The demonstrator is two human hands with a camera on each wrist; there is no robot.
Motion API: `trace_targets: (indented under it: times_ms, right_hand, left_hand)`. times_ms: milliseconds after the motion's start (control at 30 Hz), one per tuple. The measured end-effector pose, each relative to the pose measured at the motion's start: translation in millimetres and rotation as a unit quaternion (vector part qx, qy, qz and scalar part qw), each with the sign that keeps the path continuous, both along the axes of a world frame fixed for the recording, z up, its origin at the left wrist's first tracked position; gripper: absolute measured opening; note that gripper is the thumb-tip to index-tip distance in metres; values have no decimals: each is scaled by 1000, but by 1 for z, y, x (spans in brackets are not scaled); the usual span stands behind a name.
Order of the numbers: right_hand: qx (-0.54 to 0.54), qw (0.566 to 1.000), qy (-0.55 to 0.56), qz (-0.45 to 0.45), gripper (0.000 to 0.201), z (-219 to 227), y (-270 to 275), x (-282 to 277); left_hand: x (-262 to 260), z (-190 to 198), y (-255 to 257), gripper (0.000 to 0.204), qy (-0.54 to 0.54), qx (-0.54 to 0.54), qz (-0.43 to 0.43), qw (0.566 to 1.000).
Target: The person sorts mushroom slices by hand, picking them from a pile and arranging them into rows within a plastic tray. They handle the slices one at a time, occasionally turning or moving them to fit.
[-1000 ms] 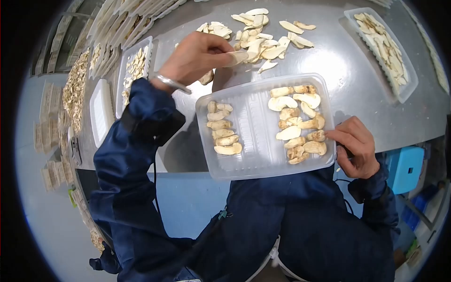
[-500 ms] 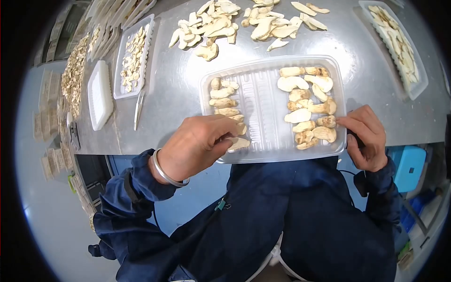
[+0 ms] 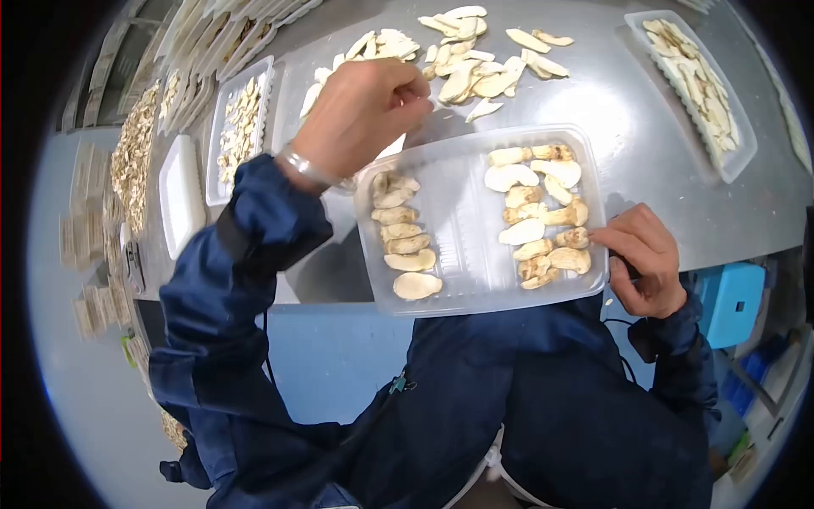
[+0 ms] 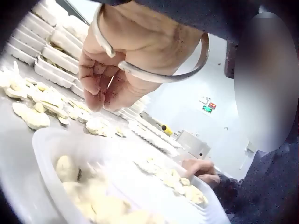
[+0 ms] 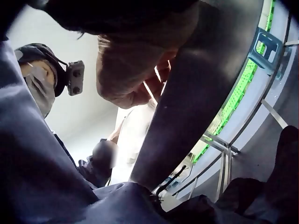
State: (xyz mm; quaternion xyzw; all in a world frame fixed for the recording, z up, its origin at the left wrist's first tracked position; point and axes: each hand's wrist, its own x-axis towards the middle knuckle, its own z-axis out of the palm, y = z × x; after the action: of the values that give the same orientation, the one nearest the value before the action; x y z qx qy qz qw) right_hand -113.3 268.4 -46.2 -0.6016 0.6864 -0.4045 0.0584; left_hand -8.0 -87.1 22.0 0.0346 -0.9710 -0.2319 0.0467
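A clear plastic tray (image 3: 462,204) holds mushroom slices in two groups, a single column (image 3: 398,234) on the left and a wider block (image 3: 543,212) on the right. My left hand (image 3: 365,114) hovers beyond the tray's far left corner, over the loose mushroom slices (image 3: 482,78) on the table. In the left wrist view its fingers (image 4: 91,88) hang down, loosely bent, with nothing visible between them and the thumb. My right hand (image 3: 642,259) holds the tray's right rim, index fingertip on the edge. A pale oval slice (image 3: 417,286) lies lowest in the left column.
Another tray (image 3: 691,93) of slices stands at the right back. At the left are a tray (image 3: 241,127) of small pieces, a white tray (image 3: 181,195) and stacked trays (image 3: 203,51). The metal table's front edge runs beneath the near side of my tray.
My left hand set an oval mushroom slice at the bottom of the left column, then moved back up to the loose slices. My right hand stays at the tray's rim.
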Motion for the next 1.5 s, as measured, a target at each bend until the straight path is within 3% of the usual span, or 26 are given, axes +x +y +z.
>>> trace_targets:
  times_ms: [100, 133, 267, 467, 567, 600, 700, 733, 833, 900, 1133, 1267, 1367, 1467, 1500]
  right_hand:
    - [-2, 1000, -5, -3, 48, 0, 0, 1]
    - [0, 1000, -9, -1, 49, -1, 1, 0]
    - [-1, 1000, -10, 3, 50, -1, 1, -1]
    - [-2, 1000, -3, -3, 48, 0, 2, 0]
    - [-6, 1000, -3, -2, 47, 0, 0, 0]
    - [-7, 1000, 1, -1, 47, -2, 0, 0]
    - [-5, 1000, -2, 2, 46, -3, 0, 0]
    - [-4, 1000, -1, 1, 46, -3, 0, 0]
    - [1, 1000, 4, -5, 46, -2, 1, 1]
    - [0, 1000, 2, -5, 46, -2, 1, 1]
    - [-2, 1000, 0, -5, 46, -2, 1, 0]
    - [-6, 1000, 3, -3, 46, -3, 0, 0]
    - [-8, 1000, 9, -4, 46, -2, 0, 0]
    - [-8, 1000, 9, -2, 46, 0, -1, 0]
    - [-9, 1000, 10, -2, 46, 1, -1, 1]
  left_hand:
    - [-38, -19, -6, 29, -74, -74, 8, 994]
    - [-45, -24, -6, 37, -65, -65, 20, 996]
    - [-54, -28, -3, 36, -35, -96, -10, 995]
    - [-39, -25, -8, 28, 14, -1, -20, 1000]
    - [-23, -4, -11, 25, 3, -73, -38, 997]
    - [-17, 6, -8, 24, -27, -50, -16, 998]
    - [-6, 10, -24, 23, 28, -136, -71, 988]
    - [-2, 22, -12, 19, -37, -97, -19, 994]
    - [26, 33, 24, 13, -89, 70, -96, 989]
    - [46, 18, 52, 11, -137, 155, -137, 969]
    - [67, -13, 86, 11, -181, 135, -126, 966]
    - [70, -12, 87, 10, -112, 105, -157, 976]
    - [56, -1, 70, 10, -43, 75, -129, 988]
    - [17, 3, 21, 13, 53, -14, 2, 998]
    - [4, 3, 4, 18, 47, -80, 3, 996]
